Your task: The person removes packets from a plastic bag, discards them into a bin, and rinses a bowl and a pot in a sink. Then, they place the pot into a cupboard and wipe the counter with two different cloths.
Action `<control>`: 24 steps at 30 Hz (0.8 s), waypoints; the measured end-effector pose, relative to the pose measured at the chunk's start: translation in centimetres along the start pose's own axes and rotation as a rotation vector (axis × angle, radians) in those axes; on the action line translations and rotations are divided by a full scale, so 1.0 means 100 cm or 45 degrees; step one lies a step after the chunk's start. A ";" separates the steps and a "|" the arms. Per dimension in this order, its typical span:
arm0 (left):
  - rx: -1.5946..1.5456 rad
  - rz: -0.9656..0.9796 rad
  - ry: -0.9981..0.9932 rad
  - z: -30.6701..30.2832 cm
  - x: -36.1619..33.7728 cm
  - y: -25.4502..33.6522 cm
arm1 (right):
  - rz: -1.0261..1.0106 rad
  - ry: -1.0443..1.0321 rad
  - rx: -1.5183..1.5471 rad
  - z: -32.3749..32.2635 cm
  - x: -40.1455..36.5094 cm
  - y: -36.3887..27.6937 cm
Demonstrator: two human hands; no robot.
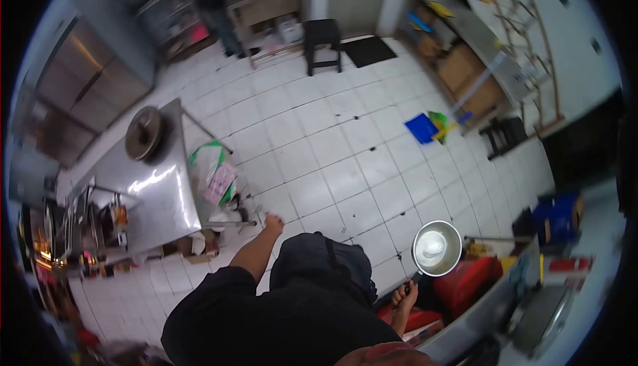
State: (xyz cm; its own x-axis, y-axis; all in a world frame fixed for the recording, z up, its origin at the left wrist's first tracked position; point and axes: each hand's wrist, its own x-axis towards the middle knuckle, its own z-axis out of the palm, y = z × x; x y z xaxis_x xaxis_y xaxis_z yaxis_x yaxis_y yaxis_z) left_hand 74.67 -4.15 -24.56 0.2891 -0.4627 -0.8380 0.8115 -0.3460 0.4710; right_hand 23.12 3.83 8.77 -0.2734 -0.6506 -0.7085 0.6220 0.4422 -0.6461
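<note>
A round metal pan (436, 248) with a dark handle is held out at the lower right; its inside faces up. My right hand (405, 295) is wrapped round that handle. To the left of my body, my left hand (273, 222) hangs over the tiled floor, near the corner of the steel table (156, 193). Its fingers look curled, but they are small and blurred, and I cannot make out whether they hold anything. Beside it, near the table leg, is a plastic bag (216, 173) with green and pink parts.
A large round lid or pan (144, 133) lies on the steel table. A dark stool (323, 46) and a mat (369, 52) are at the back, near another person (216, 14). A blue dustpan (421, 129) lies right of centre. Red objects (465, 285) sit below the pan.
</note>
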 end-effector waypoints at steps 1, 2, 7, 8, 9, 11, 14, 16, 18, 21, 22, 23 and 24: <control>-0.517 -0.066 -0.142 0.034 0.008 0.014 | 0.029 -0.076 -0.102 0.028 0.015 -0.010; -0.402 -0.060 0.003 0.077 0.002 0.039 | 0.045 -0.151 -0.188 0.056 0.030 -0.015; -0.309 -0.021 -0.165 0.186 0.005 0.123 | 0.157 -0.396 -0.394 0.193 0.114 -0.046; -0.296 -0.061 -0.145 0.195 0.012 0.138 | 0.168 -0.422 -0.461 0.221 0.135 -0.052; -0.243 -0.040 -0.136 0.199 0.021 0.149 | 0.182 -0.484 -0.506 0.249 0.158 -0.057; -0.193 -0.032 -0.095 0.191 0.039 0.162 | 0.223 -0.610 -0.562 0.303 0.200 -0.070; -0.026 -0.011 0.003 0.130 0.063 0.158 | 0.160 -0.857 -0.571 0.386 0.267 -0.082; 0.199 0.245 -0.225 0.110 0.050 0.159 | 0.297 -0.858 -0.658 0.463 0.290 -0.107; 0.231 0.127 0.277 0.123 0.032 0.168 | 0.325 -0.953 -0.665 0.529 0.328 -0.118; -0.272 -0.055 0.728 0.125 0.029 0.156 | 0.341 -0.982 -0.705 0.631 0.373 -0.133; -0.380 -0.013 0.540 0.110 0.036 0.138 | 0.338 -0.980 -0.716 0.663 0.391 -0.135; -0.400 -0.027 0.688 0.133 0.026 0.141 | 0.321 -0.993 -0.744 0.696 0.405 -0.137; -0.414 -0.052 0.843 0.151 0.020 0.144 | 0.310 -1.006 -0.786 0.729 0.421 -0.138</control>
State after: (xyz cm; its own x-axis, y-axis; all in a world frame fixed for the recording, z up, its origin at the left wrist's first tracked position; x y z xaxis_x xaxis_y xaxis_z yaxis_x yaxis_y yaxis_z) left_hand 79.24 -22.36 -15.31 0.4181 0.1701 -0.8923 0.9079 -0.0450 0.4168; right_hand 56.51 -74.74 8.54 0.5084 -0.6224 -0.5951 0.0501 0.7113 -0.7011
